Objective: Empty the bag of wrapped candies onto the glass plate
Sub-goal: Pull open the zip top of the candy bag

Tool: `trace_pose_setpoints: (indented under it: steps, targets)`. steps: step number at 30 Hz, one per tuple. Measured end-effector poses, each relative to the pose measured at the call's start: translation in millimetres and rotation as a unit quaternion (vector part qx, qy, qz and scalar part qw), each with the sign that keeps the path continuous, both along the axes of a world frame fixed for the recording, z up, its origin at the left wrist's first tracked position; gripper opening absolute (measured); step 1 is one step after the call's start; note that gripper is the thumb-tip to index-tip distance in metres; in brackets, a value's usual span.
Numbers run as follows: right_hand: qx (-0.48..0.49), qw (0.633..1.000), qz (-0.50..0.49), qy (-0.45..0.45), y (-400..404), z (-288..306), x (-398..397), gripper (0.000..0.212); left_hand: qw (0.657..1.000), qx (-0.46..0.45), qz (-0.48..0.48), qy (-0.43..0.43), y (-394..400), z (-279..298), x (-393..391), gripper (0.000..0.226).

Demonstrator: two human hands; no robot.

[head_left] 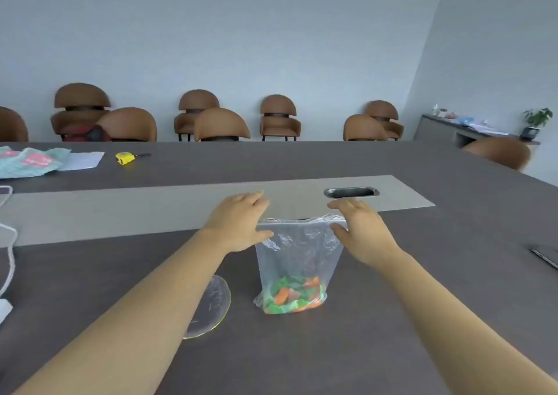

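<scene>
Two hands: left hand and right hand, fingers spread, flank the bag top.
Bag: clear plastic bag of green and orange wrapped candies, upright on dark grey counter.
Plate: round glass plate, just left of bag, partly under left forearm.

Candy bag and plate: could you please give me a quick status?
Both hands, left and right, at bag top, grip unclear. Candies inside. Plate bare, partly under left forearm.
</scene>
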State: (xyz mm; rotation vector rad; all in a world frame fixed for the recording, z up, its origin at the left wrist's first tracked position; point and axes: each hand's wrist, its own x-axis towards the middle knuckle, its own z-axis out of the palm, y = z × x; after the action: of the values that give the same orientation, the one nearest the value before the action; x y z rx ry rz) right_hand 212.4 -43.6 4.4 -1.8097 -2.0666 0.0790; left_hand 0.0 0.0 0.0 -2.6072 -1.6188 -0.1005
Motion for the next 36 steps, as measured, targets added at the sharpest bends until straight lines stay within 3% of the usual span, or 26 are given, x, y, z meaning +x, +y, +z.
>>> trace_pose_setpoints:
  steps: [7,12,20,26,28,31,34,36]
  targets:
    - [-0.036,0.997,0.040,-0.060,45,-29,1,0.048,0.992,-0.049,0.069,-0.096,23,-38,21,0.044]
    - [-0.040,0.996,0.057,-0.060,61,-37,-2,0.026,0.975,-0.014,0.114,-0.191,30,-44,25,0.028]
    - [-0.098,0.985,0.099,0.106,71,-26,1,0.022,0.962,0.045,0.114,-0.246,55,-37,27,0.027]
    - [-0.204,0.922,0.073,0.321,78,-23,-13,0.029,0.945,0.074,0.147,-0.284,73,-31,31,0.035]
    - [-0.225,0.898,0.071,0.371,79,-24,-21,0.029,0.923,0.037,0.182,-0.338,71,-31,32,0.046]
    - [-0.239,0.868,0.064,0.432,77,-27,-32,0.024,0.852,-0.069,0.230,-0.465,62,-36,29,0.027]
    - [-0.247,0.848,0.069,0.464,74,-31,-41,0.020,0.789,-0.233,0.209,-0.529,47,-41,24,0.027]
    - [-0.256,0.839,0.080,0.474,72,-34,-45,0.018,0.756,-0.295,0.190,-0.553,37,-43,22,0.025]
